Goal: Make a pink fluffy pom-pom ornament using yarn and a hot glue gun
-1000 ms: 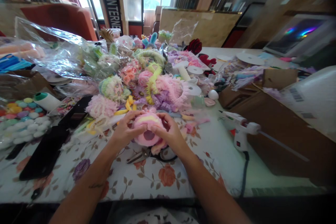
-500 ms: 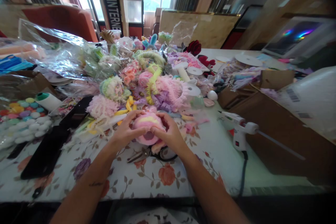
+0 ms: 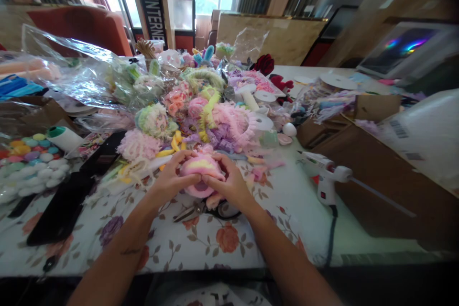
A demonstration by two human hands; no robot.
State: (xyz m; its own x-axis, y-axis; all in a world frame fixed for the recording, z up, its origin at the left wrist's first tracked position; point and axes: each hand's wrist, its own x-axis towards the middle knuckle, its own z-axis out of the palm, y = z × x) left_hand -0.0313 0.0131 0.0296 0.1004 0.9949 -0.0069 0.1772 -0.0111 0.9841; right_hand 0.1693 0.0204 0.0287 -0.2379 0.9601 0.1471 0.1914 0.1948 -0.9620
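Between my hands is a round, soft pink piece [image 3: 201, 166] with a pale yellow patch and a dark opening at its near side; its exact kind I cannot make out. My left hand [image 3: 176, 174] grips its left side, and my right hand [image 3: 228, 177] grips the right. Both thumbs press on the near face and almost meet, while most fingertips are hidden behind. Just below lie scissors [image 3: 191, 212] on the floral cloth [image 3: 168, 248], with their handles partly under the piece. Behind it, yellow strips [image 3: 176, 141] and a fluffy pink pompom [image 3: 139, 143] rest on the table.
A white glue gun [image 3: 324, 172] with a cord stands at right, beside a cardboard box [image 3: 380, 186]. At left are a black phone [image 3: 59, 215], a thread spool [image 3: 65, 139] and a bag of pompoms [image 3: 43, 167]. Yarn crafts [image 3: 233, 124] and clear plastic [image 3: 82, 81] pile up at the back.
The hands stay around the pink piece, with the thumbs almost unmoved. The whole view has shifted very slightly; nothing has been let go.
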